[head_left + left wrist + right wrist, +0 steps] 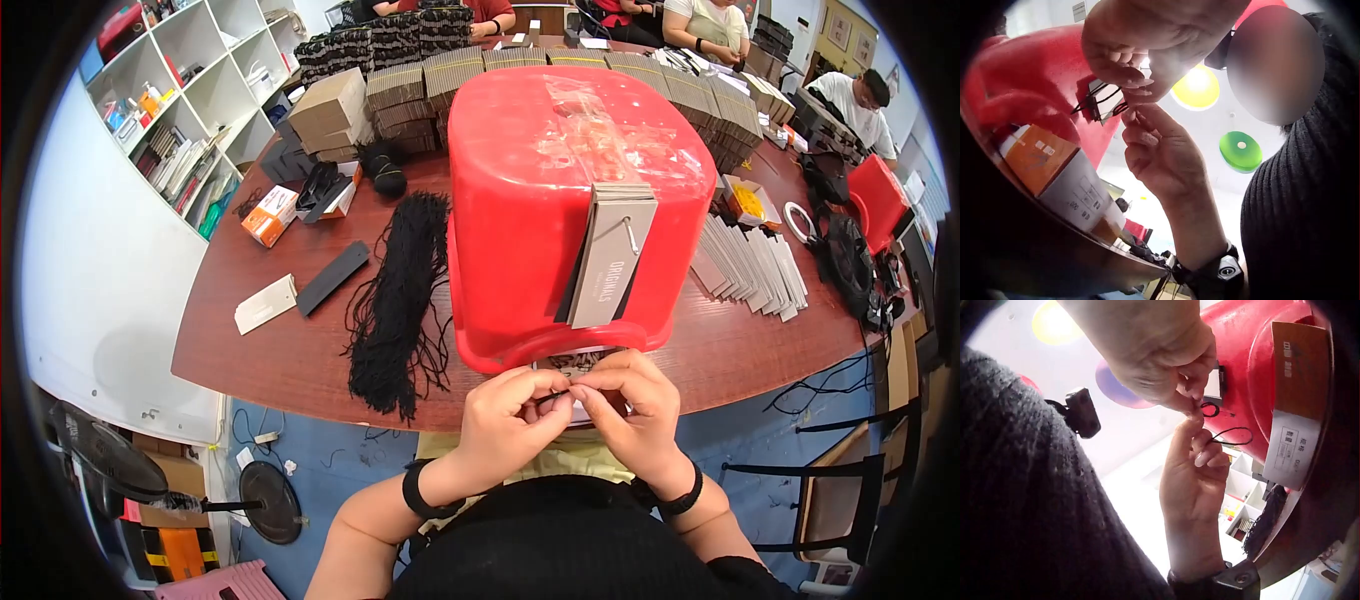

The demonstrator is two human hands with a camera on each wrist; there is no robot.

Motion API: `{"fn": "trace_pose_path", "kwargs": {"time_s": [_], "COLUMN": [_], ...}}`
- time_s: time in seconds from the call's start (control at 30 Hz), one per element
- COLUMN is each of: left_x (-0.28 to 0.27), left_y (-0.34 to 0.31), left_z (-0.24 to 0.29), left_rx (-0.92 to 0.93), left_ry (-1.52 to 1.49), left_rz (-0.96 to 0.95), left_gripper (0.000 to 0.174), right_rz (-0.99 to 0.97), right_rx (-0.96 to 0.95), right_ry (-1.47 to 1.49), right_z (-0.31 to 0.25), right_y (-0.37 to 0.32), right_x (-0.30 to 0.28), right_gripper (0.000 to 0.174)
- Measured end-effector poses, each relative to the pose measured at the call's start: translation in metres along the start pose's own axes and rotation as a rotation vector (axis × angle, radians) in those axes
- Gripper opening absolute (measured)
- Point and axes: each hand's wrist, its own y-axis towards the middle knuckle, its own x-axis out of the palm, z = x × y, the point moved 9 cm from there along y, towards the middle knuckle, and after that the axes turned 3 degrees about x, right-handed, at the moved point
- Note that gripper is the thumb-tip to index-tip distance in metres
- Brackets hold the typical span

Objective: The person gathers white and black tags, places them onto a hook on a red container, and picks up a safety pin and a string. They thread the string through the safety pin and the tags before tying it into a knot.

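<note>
Both hands meet in front of a red plastic stool (500, 260). A thin black cord (553, 397) runs between the fingertips. My left hand (510, 415) pinches it between thumb and forefinger. From the other side, my right hand (640, 410) pinches the cord too, its fingertips right against the left ones. Small loops of the cord stand out from the fingers in the right wrist view. A bundle of grey and black hang tags (605, 260) hangs on the stool's front, above the hands. An orange-and-white box (1297, 406) stands low by the stool.
Left of the stool lies a hank of black cords (400, 300), beside a black tag (335, 277) and a pale tag (266, 304). A fan of grey tags (750, 265) is at right. Stacked tag bundles (455, 80) line the back; several people sit beyond.
</note>
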Motion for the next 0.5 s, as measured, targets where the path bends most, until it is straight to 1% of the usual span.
{"fn": "trace_pose_path", "kwargs": {"time_s": [0.03,0.07,0.13,0.17,0.2,0.23,0.27,0.3,0.37,0.43,0.5], "left_x": [0.001,0.001,0.017,0.014,0.022,0.03,0.035,0.034,0.038,0.037,0.034], "left_y": [-0.002,-0.001,-0.009,-0.007,-0.007,-0.009,-0.013,-0.013,-0.015,-0.015,-0.014], "left_z": [-0.012,-0.011,-0.037,-0.036,-0.036,-0.033,-0.033,-0.034,-0.031,-0.033,-0.032], "left_rx": [-0.108,-0.107,-0.502,-0.503,-0.579,-0.653,-0.735,-0.736,-0.746,-0.733,-0.717], "left_ry": [-0.121,-0.122,-0.63,-0.631,-0.818,-1.005,-1.087,-1.086,-1.223,-1.19,-1.156], "left_rz": [0.012,0.01,-0.051,-0.051,-0.113,-0.176,-0.199,-0.199,-0.222,-0.219,-0.214], "left_gripper": [0.013,0.013,0.014,0.014,0.015,0.016,0.017,0.017,0.016,0.015,0.014], "right_rz": [0.001,0.011,0.021,0.02,0.019,0.018,0.033,0.048,0.042,0.035,-0.02], "right_rx": [0.001,-0.001,-0.002,-0.068,-0.135,-0.135,-0.175,-0.215,-0.217,-0.22,-0.197], "right_ry": [-0.001,-0.004,-0.006,-0.038,-0.07,-0.07,-0.088,-0.106,-0.083,-0.061,0.115], "right_z": [-0.001,-0.001,0.0,-0.004,-0.008,-0.007,-0.01,-0.013,-0.012,-0.012,-0.01], "right_y": [-0.001,-0.001,-0.002,-0.004,-0.005,-0.006,-0.009,-0.01,-0.011,-0.011,-0.007], "right_x": [0.001,0.001,0.0,0.001,0.002,0.002,0.002,0.002,0.002,0.002,0.002], "right_gripper": [0.013,0.014,0.015,0.019,0.023,0.023,0.026,0.028,0.029,0.03,0.03]}}
